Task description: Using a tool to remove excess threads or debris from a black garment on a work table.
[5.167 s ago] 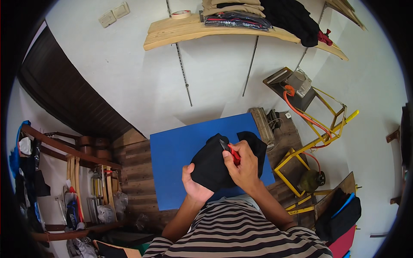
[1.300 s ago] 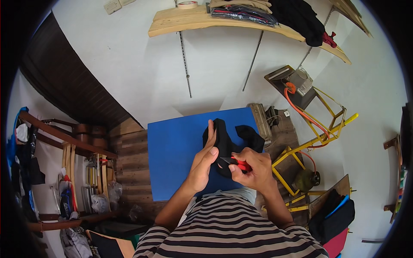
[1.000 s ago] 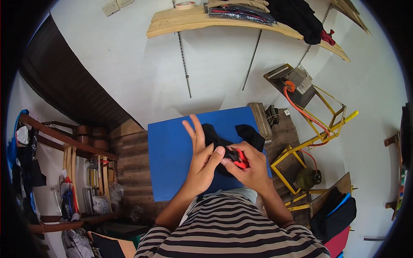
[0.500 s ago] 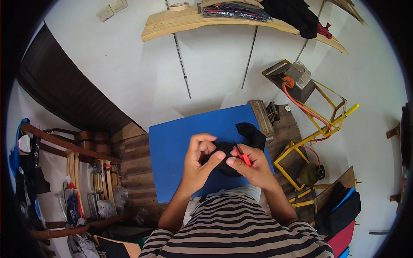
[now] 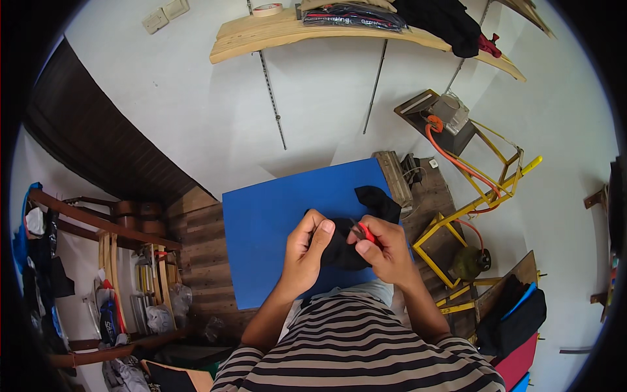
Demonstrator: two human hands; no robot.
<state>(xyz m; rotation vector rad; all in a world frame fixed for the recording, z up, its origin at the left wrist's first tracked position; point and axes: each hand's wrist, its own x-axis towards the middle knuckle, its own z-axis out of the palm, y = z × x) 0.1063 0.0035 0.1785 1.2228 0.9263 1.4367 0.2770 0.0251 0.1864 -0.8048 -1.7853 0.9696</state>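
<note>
Cloth (image 5: pixel 343 253), one piece: black, matte, soft-looking, bunched with a rounded near edge. Located between the two hands, above the table (image 5: pixel 261 235). Much of it covered by fingers; long axis cannot be told.

Snips (image 5: pixel 367 230), one: handle red and smooth, blade dark, slim and tapering. Located in the right hand (image 5: pixel 386 251), at the thumb and forefinger. Tip points away from the wearer and leftward, over the cloth; long axis diagonal, running back into the right palm. Gap between the blades too small to tell.

Right hand: fingers curled round the snips, thumb bent toward the cloth.

Left hand (image 5: pixel 304 255): thumb and bent fingers drawn together in a narrow pinch beside the cloth; whether fabric lies in the pinch cannot be told.

Second cloth (image 5: pixel 379 201), one piece: black, folded, curved. Located on the table just beyond the right hand; long axis slanting from far left to near right.

Table: flat, blue, straight-edged; under and beyond both hands.

Floor (image 5: pixel 202 255): wood-patterned planks, left of the left hand.
</note>
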